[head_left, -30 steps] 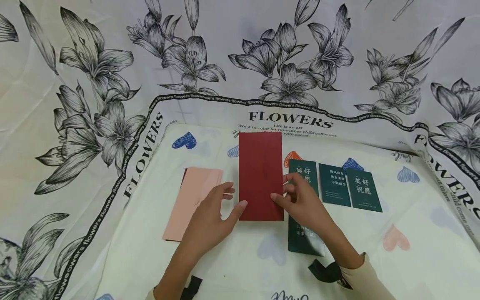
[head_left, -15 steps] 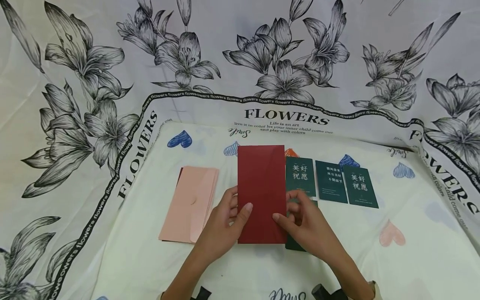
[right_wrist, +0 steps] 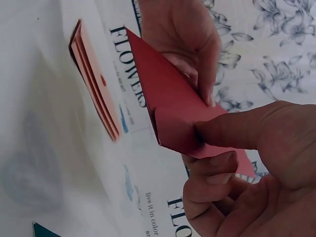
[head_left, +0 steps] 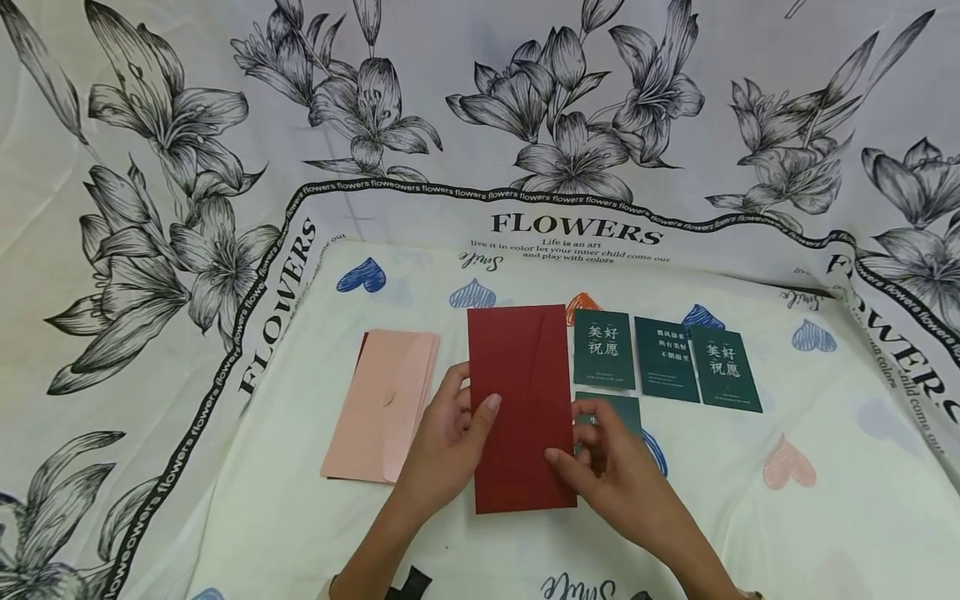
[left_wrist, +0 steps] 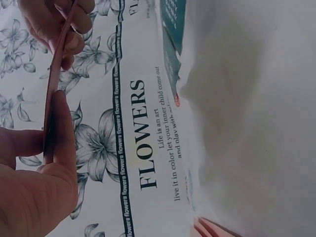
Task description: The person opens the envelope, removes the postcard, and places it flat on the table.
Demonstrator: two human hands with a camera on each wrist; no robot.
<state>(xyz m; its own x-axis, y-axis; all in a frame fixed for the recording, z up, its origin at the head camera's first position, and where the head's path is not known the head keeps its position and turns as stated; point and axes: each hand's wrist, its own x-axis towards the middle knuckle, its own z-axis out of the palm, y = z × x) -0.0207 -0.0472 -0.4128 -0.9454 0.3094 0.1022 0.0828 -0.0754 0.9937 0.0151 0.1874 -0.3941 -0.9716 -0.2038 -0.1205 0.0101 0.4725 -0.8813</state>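
Both hands hold a red paper envelope [head_left: 522, 367] upright above the table, its long sides running away from me. My left hand [head_left: 444, 442] grips its left edge, thumb on the near face and fingers behind. On the lower right edge my right hand [head_left: 626, 479] pinches it with the thumb in front. In the right wrist view, that thumb presses on a folded panel [right_wrist: 177, 131] at the envelope's end. A stack of pink envelopes [head_left: 375, 408] lies to the left. Dark green cards [head_left: 666, 358] with white lettering lie to the right; one is partly covered by my right hand.
A white cloth [head_left: 840, 533] printed with hearts covers the table. Behind it rises a hanging cloth [head_left: 390, 217] with black flower drawings and lettering. Something dark red shows at the pink stack's left edge.
My left hand has come in from beside the red envelope and now grips its left edge. The envelope has been brought nearer to me and has tilted slightly.
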